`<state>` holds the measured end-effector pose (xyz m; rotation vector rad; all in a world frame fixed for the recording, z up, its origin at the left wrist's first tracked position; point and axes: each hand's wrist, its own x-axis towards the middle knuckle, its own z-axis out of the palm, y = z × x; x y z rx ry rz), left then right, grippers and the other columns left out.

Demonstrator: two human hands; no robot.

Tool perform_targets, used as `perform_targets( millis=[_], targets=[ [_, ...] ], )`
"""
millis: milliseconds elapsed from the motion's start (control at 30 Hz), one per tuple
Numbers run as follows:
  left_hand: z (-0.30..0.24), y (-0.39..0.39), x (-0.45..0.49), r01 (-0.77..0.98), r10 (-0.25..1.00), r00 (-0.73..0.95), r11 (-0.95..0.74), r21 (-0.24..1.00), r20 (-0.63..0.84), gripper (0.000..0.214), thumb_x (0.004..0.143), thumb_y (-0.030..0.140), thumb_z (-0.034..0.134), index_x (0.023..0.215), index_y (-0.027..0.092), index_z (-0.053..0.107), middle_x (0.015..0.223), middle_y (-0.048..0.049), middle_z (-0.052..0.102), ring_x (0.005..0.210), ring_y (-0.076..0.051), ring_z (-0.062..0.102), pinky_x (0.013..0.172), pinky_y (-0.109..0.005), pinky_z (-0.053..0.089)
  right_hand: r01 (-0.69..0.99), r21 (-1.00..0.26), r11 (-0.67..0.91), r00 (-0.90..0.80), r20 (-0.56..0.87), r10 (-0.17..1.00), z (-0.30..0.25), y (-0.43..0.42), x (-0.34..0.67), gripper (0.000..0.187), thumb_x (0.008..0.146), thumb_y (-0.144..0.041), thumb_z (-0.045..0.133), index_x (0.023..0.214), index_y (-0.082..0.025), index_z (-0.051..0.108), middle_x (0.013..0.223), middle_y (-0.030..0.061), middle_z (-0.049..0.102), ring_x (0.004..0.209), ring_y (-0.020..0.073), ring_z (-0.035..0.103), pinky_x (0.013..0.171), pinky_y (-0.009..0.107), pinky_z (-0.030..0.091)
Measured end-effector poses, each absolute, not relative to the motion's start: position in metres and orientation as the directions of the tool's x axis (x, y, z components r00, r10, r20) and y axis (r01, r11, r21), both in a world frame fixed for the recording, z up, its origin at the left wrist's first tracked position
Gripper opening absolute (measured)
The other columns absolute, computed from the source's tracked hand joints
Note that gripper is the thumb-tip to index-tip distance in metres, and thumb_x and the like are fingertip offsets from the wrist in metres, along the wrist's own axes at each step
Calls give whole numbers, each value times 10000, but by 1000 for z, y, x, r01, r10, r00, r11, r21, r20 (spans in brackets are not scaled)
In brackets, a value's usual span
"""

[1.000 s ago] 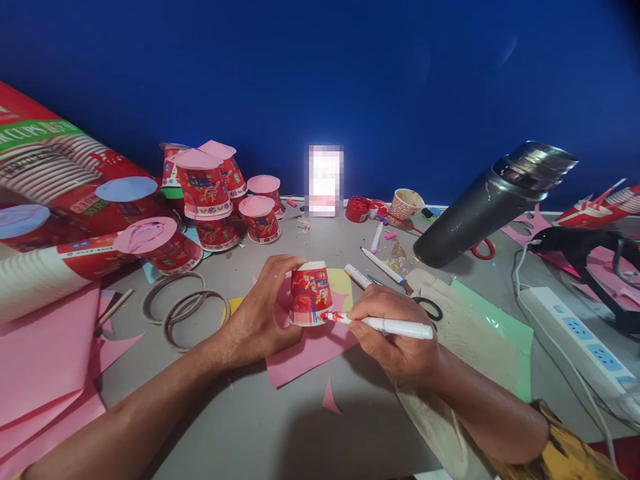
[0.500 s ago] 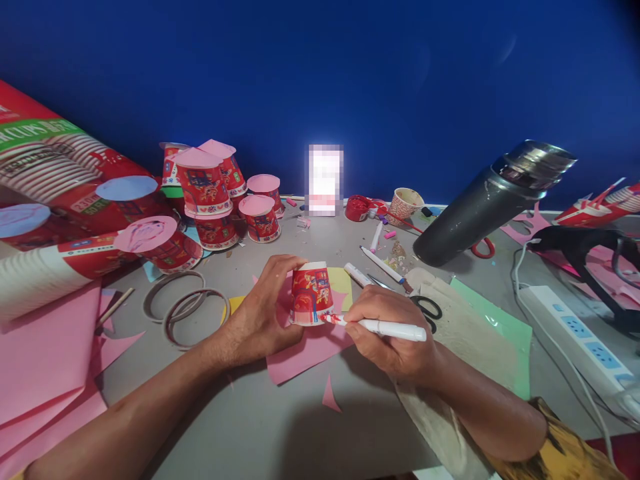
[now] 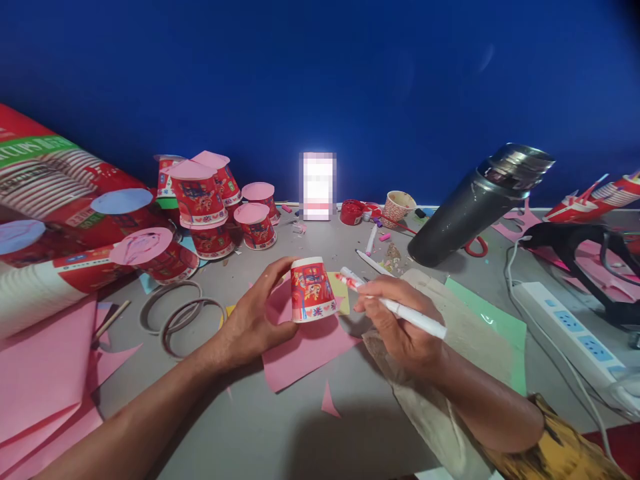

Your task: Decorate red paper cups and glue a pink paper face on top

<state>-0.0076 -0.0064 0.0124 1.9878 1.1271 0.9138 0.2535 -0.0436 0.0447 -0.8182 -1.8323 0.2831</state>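
My left hand (image 3: 260,310) grips a red paper cup (image 3: 313,293) from its left side; the cup is upside down, its wide rim low and its white base up. Drawings in blue, yellow and purple cover the cup's wall, with small hearts and flowers along the white band. In my right hand (image 3: 407,320) is a white marker (image 3: 413,315), its red-stained tip pointing up and left, apart from the cup. Beneath the cup lies a pink paper sheet (image 3: 295,363) on the grey table, with a yellow piece of paper (image 3: 340,293) behind.
Decorated cups with pink paper tops (image 3: 195,200) stand stacked at the left, near packaged cups (image 3: 45,173). Two grey rings (image 3: 193,313) lie left of my hand. A dark flask (image 3: 470,207) leans at the right, before a power strip (image 3: 575,327). A cloth (image 3: 415,400) lies under my right forearm.
The marker has left the cup's lower band and moved up and right with my right hand. The cup has turned, showing more of its flowered band. The whole view has shifted slightly.
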Motion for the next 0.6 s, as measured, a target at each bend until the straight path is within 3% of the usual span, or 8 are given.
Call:
perform_targets(
  millis=[100,267,600],
  targets=[
    [10,-3,-9,268,909,359,-319,909,213,833,770,230,815,1509,281,436,1584,-136,524,1501,-375,490,1285,-571,364,428,-549,718,-160,736,658,41,-41,255,185,1015,-121,603,1152,-224,674,883,33,755,757,174,711,733,316,567],
    [9,-2,-8,32,925,334,-201,979,179,838,797,348,894,1485,290,418,1611,-159,506,1533,-369,464,1270,-549,406,424,-569,704,-201,700,686,31,-35,251,212,951,-172,717,1142,-233,648,899,25,731,768,178,690,726,318,550],
    [13,-13,2,-65,885,443,-129,989,145,801,840,380,885,1485,353,411,1622,-128,498,1539,-373,456,1263,-578,415,417,-455,787,-251,774,581,32,-34,245,206,977,-127,685,1139,-238,622,892,30,746,778,179,688,728,316,555]
  ],
)
